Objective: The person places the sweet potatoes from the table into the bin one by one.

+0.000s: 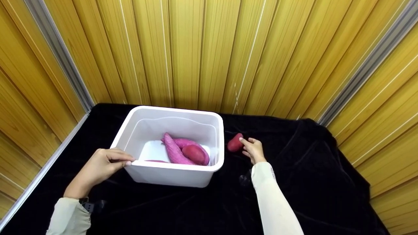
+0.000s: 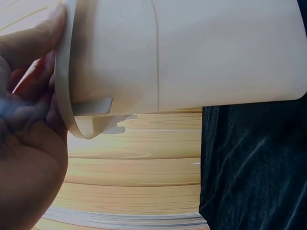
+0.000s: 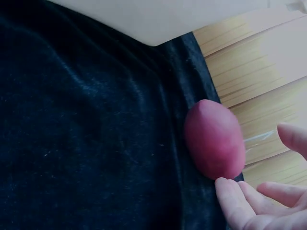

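Note:
My left hand [image 1: 103, 164] pinches the front left corner of a white plastic bin's rim [image 1: 176, 165], thumb and fingers on either side of it. Inside lie purple sweet potatoes [image 1: 174, 151], one mostly hidden by the front wall, and a smooth red potato-shaped piece [image 1: 193, 154]. Another red potato-shaped piece [image 1: 234, 143] rests on the black cloth, right of the bin. Beside it is my right hand [image 1: 255, 150], thumb and fingers spread. In the right wrist view a fingertip [image 3: 221, 184] meets the lower end of this red piece, while the thumb stands apart from it.
Black velvety cloth [image 1: 310, 182] covers the table under the bin. Yellow wood-patterned panels [image 1: 202, 55] rise behind and at both sides, with grey metal strips at the corners. A small dark object [image 1: 244, 180] sits near my right wrist.

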Available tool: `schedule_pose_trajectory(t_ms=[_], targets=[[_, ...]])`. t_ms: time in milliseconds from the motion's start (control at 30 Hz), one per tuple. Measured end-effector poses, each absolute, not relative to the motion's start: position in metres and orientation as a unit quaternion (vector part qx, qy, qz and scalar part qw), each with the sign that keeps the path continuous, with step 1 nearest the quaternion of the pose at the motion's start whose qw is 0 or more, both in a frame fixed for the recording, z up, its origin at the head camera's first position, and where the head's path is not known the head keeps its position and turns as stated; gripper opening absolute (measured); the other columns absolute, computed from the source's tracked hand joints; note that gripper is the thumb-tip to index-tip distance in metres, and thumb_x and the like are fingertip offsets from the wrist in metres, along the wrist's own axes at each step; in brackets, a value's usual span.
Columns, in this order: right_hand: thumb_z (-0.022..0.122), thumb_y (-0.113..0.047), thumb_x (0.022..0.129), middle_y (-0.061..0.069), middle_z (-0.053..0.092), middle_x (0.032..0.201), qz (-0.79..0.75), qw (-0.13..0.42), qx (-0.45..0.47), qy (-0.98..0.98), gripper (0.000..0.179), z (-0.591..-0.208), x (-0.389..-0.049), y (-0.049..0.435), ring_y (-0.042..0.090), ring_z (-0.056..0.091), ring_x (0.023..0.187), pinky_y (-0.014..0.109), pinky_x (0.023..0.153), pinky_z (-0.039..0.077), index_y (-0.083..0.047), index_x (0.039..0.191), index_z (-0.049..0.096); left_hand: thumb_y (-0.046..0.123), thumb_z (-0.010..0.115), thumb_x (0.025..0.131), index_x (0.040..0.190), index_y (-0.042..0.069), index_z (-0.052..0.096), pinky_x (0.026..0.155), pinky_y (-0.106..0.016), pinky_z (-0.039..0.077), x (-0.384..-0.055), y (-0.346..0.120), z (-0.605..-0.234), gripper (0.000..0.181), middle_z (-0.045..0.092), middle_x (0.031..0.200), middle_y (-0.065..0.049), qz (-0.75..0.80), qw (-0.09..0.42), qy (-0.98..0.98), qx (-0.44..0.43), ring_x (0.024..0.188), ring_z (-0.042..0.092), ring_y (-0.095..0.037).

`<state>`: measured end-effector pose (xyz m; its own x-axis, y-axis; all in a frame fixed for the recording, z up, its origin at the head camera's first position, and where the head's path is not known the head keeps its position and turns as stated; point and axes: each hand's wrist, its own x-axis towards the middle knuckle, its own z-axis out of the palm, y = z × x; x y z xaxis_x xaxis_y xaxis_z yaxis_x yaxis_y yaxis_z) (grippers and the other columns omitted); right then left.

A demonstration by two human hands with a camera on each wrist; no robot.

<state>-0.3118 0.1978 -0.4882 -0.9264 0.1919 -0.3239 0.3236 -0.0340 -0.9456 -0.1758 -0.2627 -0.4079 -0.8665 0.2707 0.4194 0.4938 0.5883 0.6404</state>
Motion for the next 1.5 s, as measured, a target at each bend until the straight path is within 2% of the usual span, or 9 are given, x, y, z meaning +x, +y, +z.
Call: schedule_pose_trajectory(t_ms=[400, 533, 800, 1100, 1400, 1500], targets=[[0.058, -0.020, 0.095, 0.035, 0.023, 0.150, -0.698, 0.040, 0.196, 0.688, 0.076, -0.509, -0.314, 0.188, 0.048, 0.037, 0.133, 0.052, 0.105, 0.042, 0.014, 0.147, 0.013, -0.004, 0.077, 0.074, 0.084, 0.010, 0.079, 0.074, -0.006, 0.048, -0.179, -0.260, -0.410, 0.017, 0.076, 0.084, -0.002, -0.401, 0.139, -0.879, -0.219, 0.082, 0.061, 0.003], [0.056, -0.019, 0.096, 0.036, 0.027, 0.148, -0.691, 0.036, 0.187, 0.697, 0.075, -0.509, -0.314, 0.184, 0.049, 0.040, 0.130, 0.053, 0.104, 0.043, 0.015, 0.146, 0.011, -0.005, 0.077, 0.074, 0.083, 0.010, 0.079, 0.074, -0.005, 0.047, -0.178, -0.261, -0.410, 0.017, 0.075, 0.084, -0.002, -0.404, 0.145, -0.875, -0.224, 0.082, 0.061, 0.004], [0.057, -0.010, 0.094, 0.034, 0.025, 0.150, -0.676, 0.036, 0.187, 0.712, 0.076, -0.511, -0.316, 0.181, 0.045, 0.043, 0.130, 0.051, 0.101, 0.045, 0.009, 0.149, 0.009, -0.003, 0.078, 0.074, 0.083, 0.010, 0.079, 0.074, -0.005, 0.046, -0.178, -0.262, -0.411, 0.016, 0.075, 0.084, -0.002, -0.401, 0.146, -0.877, -0.222, 0.081, 0.060, 0.005], [0.060, -0.006, 0.091, 0.035, 0.032, 0.146, -0.666, 0.030, 0.173, 0.725, 0.074, -0.518, -0.319, 0.175, 0.045, 0.044, 0.128, 0.052, 0.101, 0.046, 0.004, 0.151, 0.016, -0.004, 0.078, 0.074, 0.083, 0.010, 0.079, 0.074, -0.005, 0.047, -0.176, -0.262, -0.412, 0.017, 0.075, 0.085, -0.002, -0.402, 0.139, -0.880, -0.213, 0.082, 0.060, 0.005], [0.061, -0.002, 0.090, 0.035, 0.037, 0.142, -0.668, 0.023, 0.168, 0.725, 0.076, -0.519, -0.320, 0.168, 0.044, 0.048, 0.124, 0.050, 0.100, 0.047, -0.003, 0.152, 0.018, -0.003, 0.078, 0.074, 0.083, 0.011, 0.079, 0.076, -0.005, 0.047, -0.176, -0.263, -0.410, 0.017, 0.076, 0.085, -0.001, -0.396, 0.139, -0.884, -0.207, 0.083, 0.061, 0.004], [0.062, -0.002, 0.089, 0.034, 0.039, 0.139, -0.672, 0.018, 0.170, 0.721, 0.077, -0.520, -0.320, 0.167, 0.040, 0.051, 0.120, 0.047, 0.098, 0.050, -0.005, 0.152, 0.020, -0.004, 0.078, 0.074, 0.083, 0.011, 0.079, 0.075, -0.005, 0.046, -0.176, -0.263, -0.409, 0.018, 0.075, 0.084, -0.001, -0.397, 0.142, -0.882, -0.212, 0.082, 0.061, 0.004]])
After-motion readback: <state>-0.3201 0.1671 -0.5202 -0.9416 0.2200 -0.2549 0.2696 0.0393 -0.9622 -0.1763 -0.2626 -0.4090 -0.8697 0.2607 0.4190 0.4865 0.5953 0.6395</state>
